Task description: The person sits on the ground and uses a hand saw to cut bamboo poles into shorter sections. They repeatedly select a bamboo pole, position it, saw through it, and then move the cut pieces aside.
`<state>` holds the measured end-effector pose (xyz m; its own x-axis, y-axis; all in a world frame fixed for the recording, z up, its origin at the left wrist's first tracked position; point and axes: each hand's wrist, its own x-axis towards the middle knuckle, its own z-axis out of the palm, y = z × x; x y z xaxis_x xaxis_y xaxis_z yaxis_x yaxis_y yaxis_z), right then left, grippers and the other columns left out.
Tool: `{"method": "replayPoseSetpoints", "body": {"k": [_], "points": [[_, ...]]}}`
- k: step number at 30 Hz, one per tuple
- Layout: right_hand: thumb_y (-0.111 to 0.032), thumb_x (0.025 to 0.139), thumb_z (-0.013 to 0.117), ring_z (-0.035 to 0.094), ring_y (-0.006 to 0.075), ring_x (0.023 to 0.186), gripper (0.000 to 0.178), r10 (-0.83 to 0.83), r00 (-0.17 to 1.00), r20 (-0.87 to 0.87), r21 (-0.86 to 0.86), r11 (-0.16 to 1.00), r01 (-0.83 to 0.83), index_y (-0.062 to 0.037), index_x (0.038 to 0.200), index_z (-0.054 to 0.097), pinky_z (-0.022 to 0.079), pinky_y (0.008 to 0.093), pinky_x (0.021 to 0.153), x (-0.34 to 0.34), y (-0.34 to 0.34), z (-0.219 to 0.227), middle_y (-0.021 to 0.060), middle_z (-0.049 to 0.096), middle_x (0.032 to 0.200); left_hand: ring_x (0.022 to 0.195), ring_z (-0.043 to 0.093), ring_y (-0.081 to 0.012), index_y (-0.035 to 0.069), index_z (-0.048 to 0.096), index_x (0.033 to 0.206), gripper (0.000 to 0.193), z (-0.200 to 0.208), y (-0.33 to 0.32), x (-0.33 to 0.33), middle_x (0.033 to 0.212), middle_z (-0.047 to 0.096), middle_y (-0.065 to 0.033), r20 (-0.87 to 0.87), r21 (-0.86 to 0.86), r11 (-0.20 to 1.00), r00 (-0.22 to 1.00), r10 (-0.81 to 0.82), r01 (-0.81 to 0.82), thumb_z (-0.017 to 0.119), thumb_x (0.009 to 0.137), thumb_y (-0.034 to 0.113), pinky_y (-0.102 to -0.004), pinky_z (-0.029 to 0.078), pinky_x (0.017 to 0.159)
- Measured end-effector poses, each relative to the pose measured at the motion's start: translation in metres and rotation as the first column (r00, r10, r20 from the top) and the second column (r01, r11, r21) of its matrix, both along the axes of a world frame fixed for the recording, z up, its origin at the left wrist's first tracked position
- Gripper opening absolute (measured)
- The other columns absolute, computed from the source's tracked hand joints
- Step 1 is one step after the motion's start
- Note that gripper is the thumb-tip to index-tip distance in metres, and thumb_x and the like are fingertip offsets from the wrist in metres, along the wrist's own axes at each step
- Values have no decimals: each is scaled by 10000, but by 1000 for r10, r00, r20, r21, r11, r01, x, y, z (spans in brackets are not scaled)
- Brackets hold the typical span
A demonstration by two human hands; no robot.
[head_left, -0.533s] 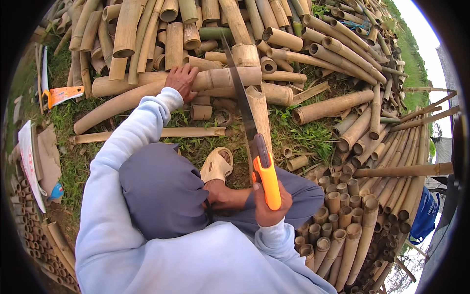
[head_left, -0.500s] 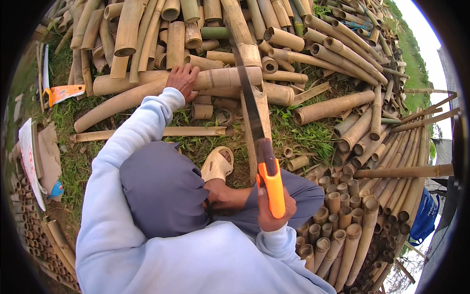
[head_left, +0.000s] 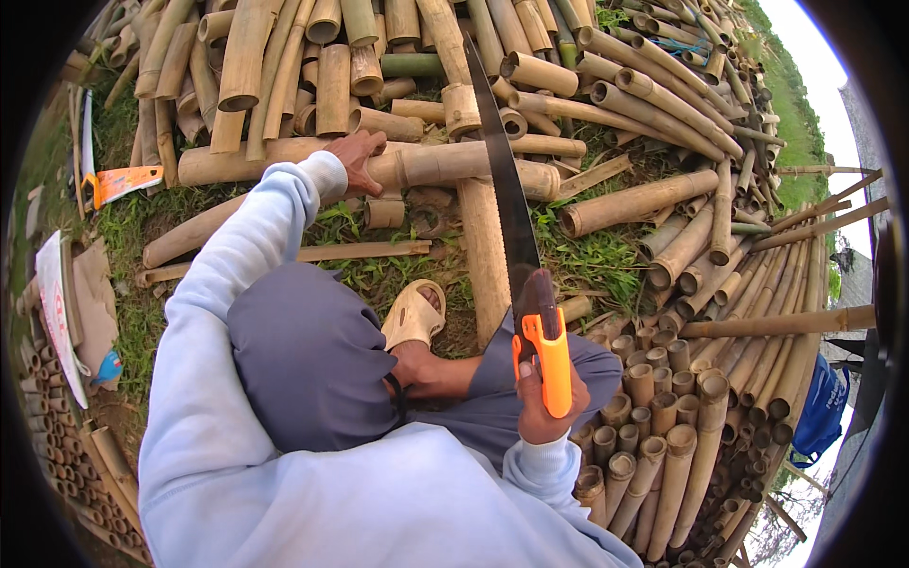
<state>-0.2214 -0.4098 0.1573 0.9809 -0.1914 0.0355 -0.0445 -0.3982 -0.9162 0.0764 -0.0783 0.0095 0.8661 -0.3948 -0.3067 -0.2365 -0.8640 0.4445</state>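
My left hand [head_left: 356, 163] is closed over a thick tan bamboo pole [head_left: 440, 164], which lies crosswise in front of me over an upright-running bamboo length [head_left: 486, 251]. In my right hand [head_left: 549, 409] is a hand saw with an orange and dark handle [head_left: 555, 364]. Its long dark blade [head_left: 508, 180] points away from me, its broad side showing and its teeth along the left edge. The blade hides the pole's right end, so I cannot tell whether they touch. A second, curved bamboo pole [head_left: 204, 232] lies nearer, partly under my left sleeve.
Cut bamboo tubes [head_left: 248, 57] are heaped across the far side. Upright bamboo pieces [head_left: 678, 445] crowd the right. Another orange-handled saw [head_left: 123, 183] lies at the left, near a white sack [head_left: 59, 303]. A blue bag [head_left: 820, 412] hangs at far right. My sandalled foot [head_left: 414, 317] rests on the grass.
The saw has shifted right and its blade has turned to show more of its flat side. My left forearm has moved up and left, its wrist now bent over the pole.
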Motion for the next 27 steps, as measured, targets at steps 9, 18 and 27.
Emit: {"method": "replayPoseSetpoints", "body": {"k": [9,18,27], "points": [[30,880,712,697,145,797,284,39,999,-5,86,996,-39,67,1161,700,529,270,760,1,1,-13,105,744,916,1089,670,-392,124,500,1338,699,14,-22,0,1166,693,-178,154,169,985,988,14,-40,805,727,271,-490,541,886],[33,879,709,677,136,734,299,57,998,-39,52,997,-54,59,1177,699,533,274,715,26,20,-41,91,727,873,1092,666,-343,166,470,1252,631,-27,-31,-9,1115,636,-129,314,263,960,949,9,-96,828,740,252,-465,517,920],[27,876,711,671,132,727,286,66,993,-93,46,997,-62,48,1161,709,530,276,700,31,19,-56,88,725,867,1084,652,-333,174,486,1291,682,-35,-27,-16,1121,620,-122,429,207,971,903,20,-120,850,722,269,-441,499,918]]}}
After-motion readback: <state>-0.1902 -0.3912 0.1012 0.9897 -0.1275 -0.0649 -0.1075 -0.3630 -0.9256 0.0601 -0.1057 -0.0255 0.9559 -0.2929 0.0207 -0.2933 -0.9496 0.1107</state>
